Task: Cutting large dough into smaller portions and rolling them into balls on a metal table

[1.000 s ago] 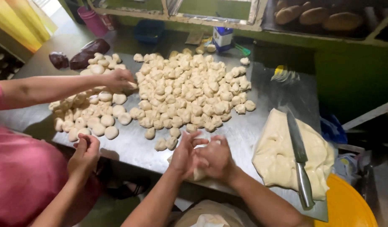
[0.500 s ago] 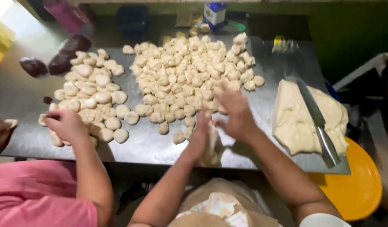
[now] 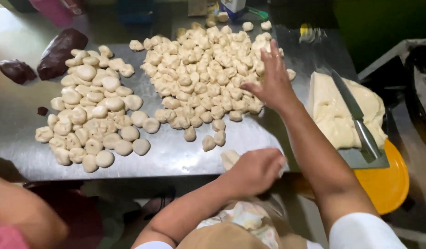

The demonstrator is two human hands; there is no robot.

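At the far left of the frame a co-worker's bare arm (image 3: 19, 214) shows at the lower corner, with two dark lumps of filling (image 3: 61, 50) above it at the upper left of the steel desk (image 3: 176, 152). Next comes a heap of smooth rounded dough balls (image 3: 91, 115), then a larger heap of rough cut dough pieces (image 3: 208, 69) spreading to the top centre.

Low in the middle, the left hand (image 3: 257, 170) is curled over one dough piece (image 3: 230, 159) at the desk's near edge, its grip closed loosely round the lump. The right hand (image 3: 270, 80) lies with fingers spread on the right rim of the rough heap; whether it has pinched a piece cannot be told.

The work in hand looks like shaping pieces one by one; taking the next piece would call for a light pinch that lifts one piece without dragging its neighbours.

At the right lie a slab of dough (image 3: 335, 113) with a knife (image 3: 358, 117) across it, and a yellow stool (image 3: 383, 180) below.
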